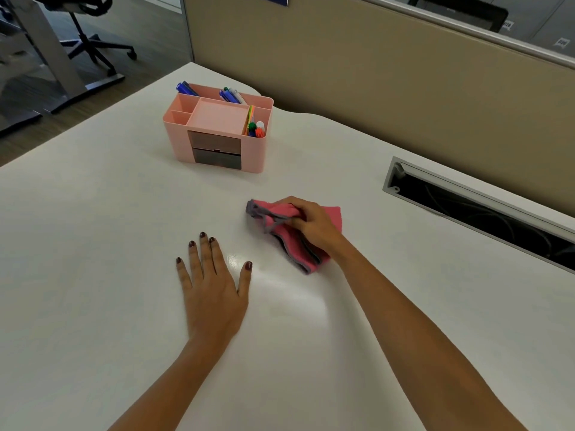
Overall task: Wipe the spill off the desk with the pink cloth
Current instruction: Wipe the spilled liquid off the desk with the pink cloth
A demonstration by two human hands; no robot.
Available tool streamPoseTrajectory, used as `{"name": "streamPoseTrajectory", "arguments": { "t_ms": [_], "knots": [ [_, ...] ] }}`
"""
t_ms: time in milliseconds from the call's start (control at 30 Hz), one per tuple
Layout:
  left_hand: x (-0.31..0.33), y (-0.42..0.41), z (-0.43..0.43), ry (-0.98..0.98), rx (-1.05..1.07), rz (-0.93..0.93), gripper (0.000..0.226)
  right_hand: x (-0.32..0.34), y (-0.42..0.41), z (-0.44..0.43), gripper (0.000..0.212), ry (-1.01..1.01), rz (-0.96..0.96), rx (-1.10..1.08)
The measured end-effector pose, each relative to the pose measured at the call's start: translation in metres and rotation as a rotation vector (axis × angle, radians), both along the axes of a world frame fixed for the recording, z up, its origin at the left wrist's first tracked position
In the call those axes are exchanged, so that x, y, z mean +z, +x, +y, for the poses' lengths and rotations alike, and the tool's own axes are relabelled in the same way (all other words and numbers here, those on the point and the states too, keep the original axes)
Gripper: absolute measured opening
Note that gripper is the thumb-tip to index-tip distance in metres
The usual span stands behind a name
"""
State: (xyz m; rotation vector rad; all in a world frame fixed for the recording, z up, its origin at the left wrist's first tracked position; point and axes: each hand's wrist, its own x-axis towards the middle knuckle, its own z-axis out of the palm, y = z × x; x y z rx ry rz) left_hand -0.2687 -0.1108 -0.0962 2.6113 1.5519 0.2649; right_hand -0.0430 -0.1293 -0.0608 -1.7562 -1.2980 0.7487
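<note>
- Head view: the right hand (311, 222) has its fingers curled round the bunched cloth (300, 248), gripping the upper fold. The rest of the cloth lies on the desk (93, 244), under and just behind the palm.
- Head view: the left hand (211, 284) lies flat on the desk, fingers straight and spread, holding nothing.
- Head view: a small glossy patch (234, 260) sits just beside the left thumb tip, between that thumb and the cloth's near corner. A broader sheen runs back from it between the wrists. I cannot tell whether this is liquid or lamp glare.
- Judgement: wiping is under way. If the patch is the spill, it lies just left of the right fingers and not under the cloth.
- Recommended: spread the cloth flat under the right fingers rather than dragging a wad. Press evenly and sweep in overlapping passes across the patch. Draw liquid inward and keep the left thumb clear.
- The organiser (217, 132) stands well beyond both sets of fingertips and is no obstruction.
</note>
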Motion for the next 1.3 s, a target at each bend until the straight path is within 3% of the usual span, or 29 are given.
{"name": "streamPoseTrajectory", "arguments": {
  "t_ms": [100, 233, 300, 433, 533, 1000, 1300],
  "knots": [
    [0.000, 0.000, 0.000, 0.001, 0.001, -0.002, 0.077, 0.006, 0.008, -0.024, 0.035, 0.098, 0.122, -0.150],
    [-0.002, 0.000, 0.000, 0.005, 0.001, -0.006, 0.077, 0.007, 0.025, -0.044, 0.036, 0.290, -0.014, -0.714],
    [-0.001, 0.000, 0.000, 0.005, 0.003, -0.002, 0.077, 0.004, 0.040, -0.046, 0.031, 0.216, -0.106, -0.822],
    [-0.002, 0.000, 0.000, 0.006, 0.001, 0.003, 0.077, -0.017, 0.063, -0.031, 0.038, -0.037, -0.317, -0.745],
    [-0.002, 0.001, 0.001, 0.005, 0.003, 0.015, 0.078, -0.020, 0.069, -0.010, 0.037, -0.094, -0.450, -0.654],
    [-0.001, 0.001, 0.000, 0.001, 0.006, 0.003, 0.078, -0.014, 0.004, 0.026, 0.044, -0.108, -0.431, -0.262],
    [-0.001, 0.000, 0.002, -0.014, -0.005, 0.003, 0.077, -0.017, -0.045, -0.028, 0.044, 0.001, -0.415, -0.055]
  ]
}}
